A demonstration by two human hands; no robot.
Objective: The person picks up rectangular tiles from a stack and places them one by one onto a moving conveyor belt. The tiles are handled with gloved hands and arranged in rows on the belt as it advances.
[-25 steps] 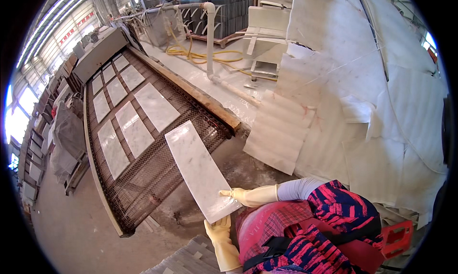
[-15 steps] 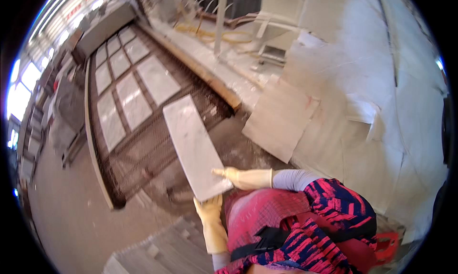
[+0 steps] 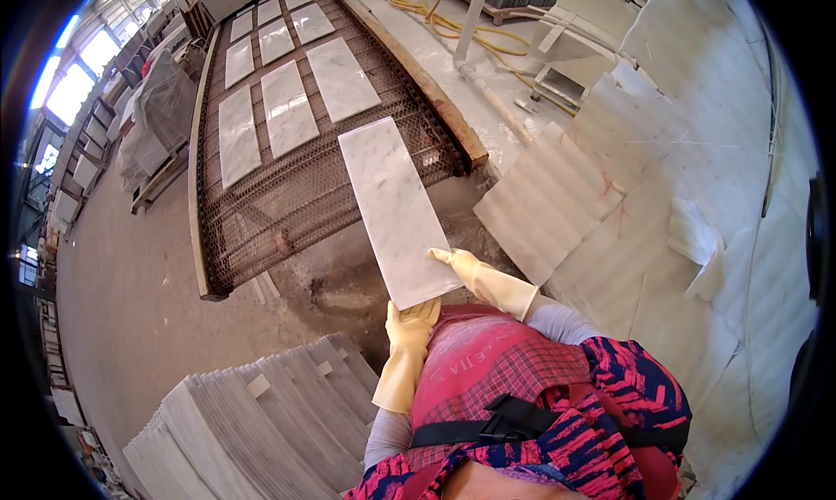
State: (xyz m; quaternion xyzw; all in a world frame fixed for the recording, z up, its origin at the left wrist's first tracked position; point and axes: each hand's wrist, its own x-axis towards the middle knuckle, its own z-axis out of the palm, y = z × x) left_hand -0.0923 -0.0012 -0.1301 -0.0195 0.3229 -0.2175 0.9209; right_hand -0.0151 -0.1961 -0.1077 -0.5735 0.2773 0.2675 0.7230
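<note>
A long white marble slab (image 3: 396,208) with grey veins slants away from me, its far end over the near part of a mesh conveyor belt (image 3: 279,213). At its near right corner my right hand (image 3: 479,278), in a cream rubber glove, grips the edge with the thumb on top. My left hand (image 3: 414,330), gloved alike, holds the near short edge, palm up; part of its fingers is hidden under the slab. Beyond the slab's far end, several glossy marble tiles (image 3: 290,108) lie in rows on the belt.
A stack of pale slabs (image 3: 261,413) stands on edge at the lower left. Wooden rails (image 3: 475,147) border the belt. To the right lie pale sheets (image 3: 549,204) and a large white cover (image 3: 679,265). A yellow hose (image 3: 501,43) coils behind, beside a white post (image 3: 473,21).
My view has swung, so the belt and slab sit higher and farther right, and more of the slab stack shows. Both hands still hold the marble slab.
</note>
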